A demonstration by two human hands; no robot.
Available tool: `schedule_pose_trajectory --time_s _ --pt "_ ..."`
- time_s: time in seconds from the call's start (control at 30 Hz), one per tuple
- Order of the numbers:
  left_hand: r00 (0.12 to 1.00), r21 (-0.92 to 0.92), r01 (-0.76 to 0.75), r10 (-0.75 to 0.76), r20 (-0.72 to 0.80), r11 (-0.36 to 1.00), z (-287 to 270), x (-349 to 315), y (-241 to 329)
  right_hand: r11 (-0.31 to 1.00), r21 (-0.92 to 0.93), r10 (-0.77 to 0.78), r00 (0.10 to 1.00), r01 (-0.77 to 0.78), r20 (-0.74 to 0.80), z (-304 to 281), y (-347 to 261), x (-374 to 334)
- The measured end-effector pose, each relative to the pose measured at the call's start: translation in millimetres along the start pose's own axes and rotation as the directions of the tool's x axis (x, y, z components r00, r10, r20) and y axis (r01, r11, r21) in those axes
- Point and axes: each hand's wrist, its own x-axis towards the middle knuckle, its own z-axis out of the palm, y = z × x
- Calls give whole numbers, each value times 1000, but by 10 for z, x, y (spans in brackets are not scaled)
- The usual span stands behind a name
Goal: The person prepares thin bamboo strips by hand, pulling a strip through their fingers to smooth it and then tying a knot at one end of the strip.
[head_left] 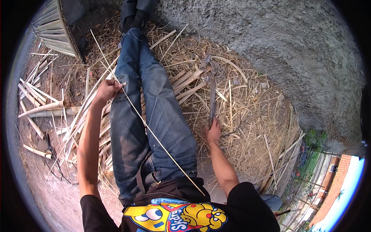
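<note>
Both bare hands are grasping something: the left hand (109, 89) is pinching a thin, pale strip (162, 144) between thumb and fingers beside the left knee, and the right hand (213, 132) is closing around the near end of a dark, long-bladed knife (212, 96).

The strip is running diagonally across the person's lap. Its long axis is slanting from upper left to lower right: one end is pointing away, past the left shin, and the other is pointing back toward the waist, ending over the hem of a black shirt (174, 189). Whether it is touching the cloth is hard to tell. The knife is pointing straight ahead, to the right of the legs and well apart from the strip, its far end nearing a crumpled grey scrap (216, 69).

Legs in worn blue trousers (164, 104) are stretching forward, filling the space between the hands and lying beneath the strip. Split pieces (189, 83) are jutting out from beside them. To the left, more pale strips (73, 143) are lying jumbled near a thick pole (58, 112); a slatted basket (56, 29) is standing farther off. Dry shavings (255, 120) are covering the ground on the right, and a rough grey wall (251, 34) is closing off the upper right.
</note>
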Motion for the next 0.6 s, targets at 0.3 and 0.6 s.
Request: schedule_pose_trajectory --time_s 0.3,0.6 --pt "999 -40 33 -33 7 999 8 -61 -23 995 81 -39 986 53 -163 -280 -111 260" --pt "1000 13 2 -2 14 1000 54 -62 26 736 -375 -447 820 564 357 139 -314 621"
